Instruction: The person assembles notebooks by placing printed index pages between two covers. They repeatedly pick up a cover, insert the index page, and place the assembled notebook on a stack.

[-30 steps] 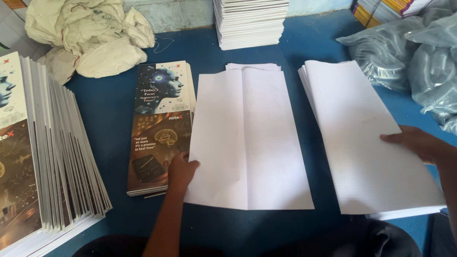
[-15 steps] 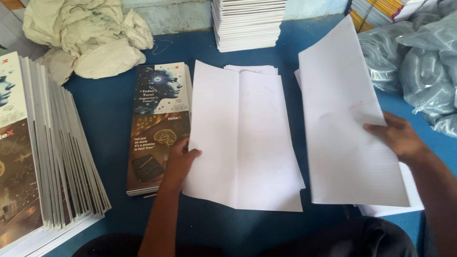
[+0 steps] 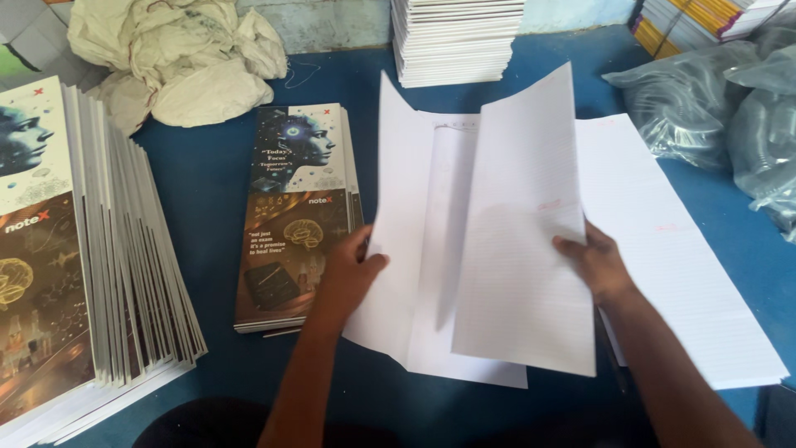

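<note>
Folding white sheets at frame centre, head view.
Left hand [image 3: 352,278] pinches the lifted left flap of the folded white paper [image 3: 423,249]; right hand [image 3: 593,261] grips 1 ruled sheet [image 3: 522,241] tilted above it. Paper stack [image 3: 672,249] lies just right; printed covers [image 3: 298,216] sit left on the blue table [image 3: 207,182].

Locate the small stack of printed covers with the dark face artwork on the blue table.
In the head view, the small stack of printed covers lies left of centre on the blue table, just left of the left hand, between the big fanned cover pile and the folded white sheets.
</note>
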The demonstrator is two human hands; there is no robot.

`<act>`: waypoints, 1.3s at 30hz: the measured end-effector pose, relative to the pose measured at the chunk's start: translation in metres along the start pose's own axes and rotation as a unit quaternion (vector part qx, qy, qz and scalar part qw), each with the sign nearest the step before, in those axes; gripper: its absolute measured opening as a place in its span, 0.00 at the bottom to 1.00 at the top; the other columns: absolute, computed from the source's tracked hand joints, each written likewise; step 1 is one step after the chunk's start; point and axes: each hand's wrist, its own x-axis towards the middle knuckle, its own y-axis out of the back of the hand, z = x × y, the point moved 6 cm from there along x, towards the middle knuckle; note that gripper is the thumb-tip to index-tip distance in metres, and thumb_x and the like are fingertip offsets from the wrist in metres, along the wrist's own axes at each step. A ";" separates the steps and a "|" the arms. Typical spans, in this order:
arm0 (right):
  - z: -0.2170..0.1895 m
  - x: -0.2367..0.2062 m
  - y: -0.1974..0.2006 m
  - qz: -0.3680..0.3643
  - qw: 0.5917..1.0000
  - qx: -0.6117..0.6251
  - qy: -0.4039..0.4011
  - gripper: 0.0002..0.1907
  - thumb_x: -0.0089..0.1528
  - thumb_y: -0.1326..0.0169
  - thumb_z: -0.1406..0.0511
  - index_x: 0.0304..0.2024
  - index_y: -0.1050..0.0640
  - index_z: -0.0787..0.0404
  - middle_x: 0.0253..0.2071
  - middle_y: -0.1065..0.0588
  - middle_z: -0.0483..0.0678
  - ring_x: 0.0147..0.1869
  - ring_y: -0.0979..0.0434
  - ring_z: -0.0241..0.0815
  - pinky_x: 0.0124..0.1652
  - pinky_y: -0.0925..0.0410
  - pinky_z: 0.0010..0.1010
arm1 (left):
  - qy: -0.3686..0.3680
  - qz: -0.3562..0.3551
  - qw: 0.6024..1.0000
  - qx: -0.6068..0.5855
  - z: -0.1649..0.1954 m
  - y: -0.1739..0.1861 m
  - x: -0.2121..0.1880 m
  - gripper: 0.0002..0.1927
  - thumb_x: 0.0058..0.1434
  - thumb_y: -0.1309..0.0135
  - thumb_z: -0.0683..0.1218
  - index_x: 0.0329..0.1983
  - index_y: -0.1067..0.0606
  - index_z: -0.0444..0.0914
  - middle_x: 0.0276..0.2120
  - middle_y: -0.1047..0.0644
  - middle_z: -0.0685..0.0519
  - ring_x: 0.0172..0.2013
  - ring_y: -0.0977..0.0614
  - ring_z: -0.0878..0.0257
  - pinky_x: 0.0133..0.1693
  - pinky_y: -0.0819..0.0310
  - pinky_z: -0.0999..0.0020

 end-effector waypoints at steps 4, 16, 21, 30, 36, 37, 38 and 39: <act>0.008 0.001 -0.025 0.002 1.000 0.008 -0.010 0.29 0.64 0.48 0.63 0.68 0.32 0.59 0.52 0.23 0.62 0.49 0.18 0.55 0.52 0.26 0.46 | -0.029 -0.053 0.998 -0.018 0.014 -0.020 -0.003 0.30 0.57 0.44 0.43 0.66 0.30 0.38 0.36 0.17 0.49 0.31 0.17 0.65 0.34 0.23 0.70; 0.045 0.029 -0.065 -0.056 0.993 0.105 -0.006 0.29 0.62 0.46 0.65 0.67 0.32 0.62 0.59 0.24 0.62 0.60 0.21 0.54 0.59 0.29 0.45 | -0.023 -0.213 0.974 -0.080 0.017 -0.086 -0.009 0.30 0.64 0.44 0.55 0.65 0.28 0.35 0.26 0.26 0.56 0.25 0.27 0.70 0.28 0.31 0.73; 0.062 0.032 -0.071 -0.061 0.992 0.098 -0.047 0.30 0.63 0.46 0.64 0.69 0.33 0.59 0.59 0.25 0.61 0.60 0.23 0.54 0.59 0.30 0.47 | 0.026 -0.119 0.988 -0.092 -0.039 -0.081 0.022 0.29 0.65 0.47 0.57 0.62 0.25 0.33 0.31 0.22 0.52 0.29 0.22 0.66 0.32 0.24 0.70; 0.066 0.032 -0.084 -0.107 0.981 0.161 -0.031 0.28 0.65 0.48 0.64 0.69 0.32 0.54 0.53 0.22 0.58 0.50 0.20 0.47 0.43 0.22 0.36 | 0.158 -0.022 0.984 -0.078 -0.115 -0.056 0.048 0.38 0.63 0.45 0.55 0.72 0.40 0.36 0.59 0.25 0.42 0.58 0.23 0.54 0.53 0.25 0.58; 0.061 0.028 -0.086 -0.132 0.970 0.204 -0.026 0.28 0.63 0.48 0.68 0.67 0.30 0.55 0.53 0.22 0.58 0.49 0.19 0.46 0.41 0.22 0.36 | 0.185 -0.030 0.974 -0.123 -0.105 -0.063 0.046 0.38 0.64 0.49 0.58 0.73 0.43 0.37 0.57 0.22 0.40 0.57 0.20 0.51 0.52 0.23 0.58; 0.060 0.026 -0.087 -0.134 0.971 0.198 -0.019 0.27 0.63 0.48 0.68 0.67 0.29 0.55 0.53 0.21 0.58 0.49 0.19 0.46 0.41 0.22 0.35 | 0.184 -0.033 0.973 -0.133 -0.104 -0.065 0.047 0.36 0.65 0.52 0.59 0.72 0.40 0.38 0.57 0.21 0.40 0.56 0.19 0.51 0.52 0.23 0.58; 0.059 0.025 -0.089 -0.136 0.972 0.193 -0.012 0.27 0.64 0.48 0.67 0.67 0.29 0.55 0.53 0.21 0.57 0.49 0.18 0.45 0.41 0.22 0.35 | 0.183 -0.036 0.972 -0.143 -0.104 -0.066 0.048 0.35 0.65 0.54 0.61 0.72 0.37 0.40 0.56 0.21 0.41 0.55 0.19 0.51 0.51 0.24 0.58; 0.058 0.023 -0.091 -0.141 0.970 0.196 -0.011 0.26 0.64 0.49 0.67 0.67 0.29 0.54 0.53 0.21 0.57 0.49 0.18 0.45 0.41 0.21 0.34 | 0.167 -0.044 0.971 -0.162 -0.103 -0.067 0.048 0.35 0.66 0.55 0.62 0.72 0.35 0.40 0.56 0.22 0.40 0.55 0.20 0.46 0.47 0.26 0.58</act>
